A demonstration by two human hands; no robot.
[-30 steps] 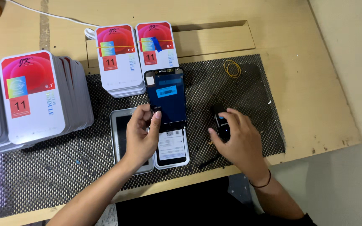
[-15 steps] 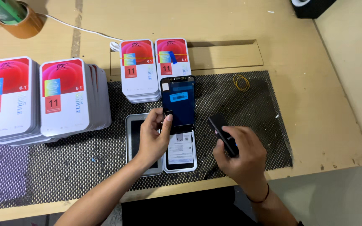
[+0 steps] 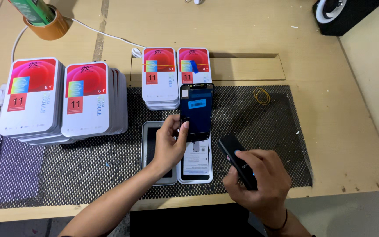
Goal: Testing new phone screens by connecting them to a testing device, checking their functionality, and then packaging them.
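- Far left: two stacks of white flat boxes with red and rainbow printed lids stand on the black perforated mat that covers the wooden table. A roll of brown tape sits behind them.
- Centre back: two shorter stacks of the same white boxes stand just behind the raised panel.
- Left hand: fingers and thumb pinch the lower left edge of the dark glass phone screen panel, held tilted above the mat.
- Panel condition: black face, a blue sticker near the top, a small white tag at the upper corner, no cracks visible.
- Below it: an open grey tray and a white printed insert card lie side by side on the mat.
- Right hand: fingers are wrapped round a small black oblong device, near the panel but not touching.
- Far right: a yellow rubber band lies apart on the mat.
- Risk, as judged: the edge-only pinch could let the panel slip and fall onto the tray; the device could strike the glass if the hands close in carelessly.
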